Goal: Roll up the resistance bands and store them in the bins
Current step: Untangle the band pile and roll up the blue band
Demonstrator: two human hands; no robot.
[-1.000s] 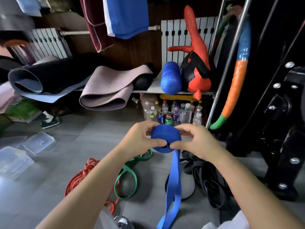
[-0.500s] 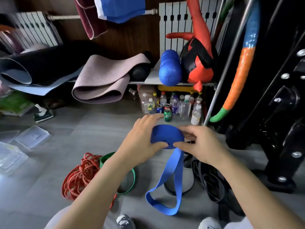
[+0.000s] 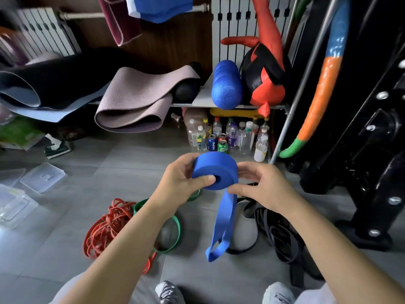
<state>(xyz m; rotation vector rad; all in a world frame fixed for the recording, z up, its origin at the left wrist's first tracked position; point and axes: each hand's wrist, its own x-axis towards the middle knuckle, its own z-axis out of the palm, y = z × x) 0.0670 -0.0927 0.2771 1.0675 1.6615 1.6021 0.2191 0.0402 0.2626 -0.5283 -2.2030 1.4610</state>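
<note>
The loose tail (image 3: 222,227) of the blue resistance band hangs free above the floor, its looped end unrolled. Above it, the left hand (image 3: 182,178) grips the blue roll (image 3: 215,170), thumb pressed by the core, while the right hand (image 3: 260,187) pinches its edge where the tail leaves. If either grip slackens, the springy coil would likely unwind or telescope. The clear bins (image 3: 13,205) lie well apart, far left.

From my remote view, the left forearm (image 3: 122,244) and right forearm (image 3: 328,242) are bare. Trousers (image 3: 65,292): light grey. Shoes (image 3: 168,291): white-grey, apparently knit trainers.
</note>
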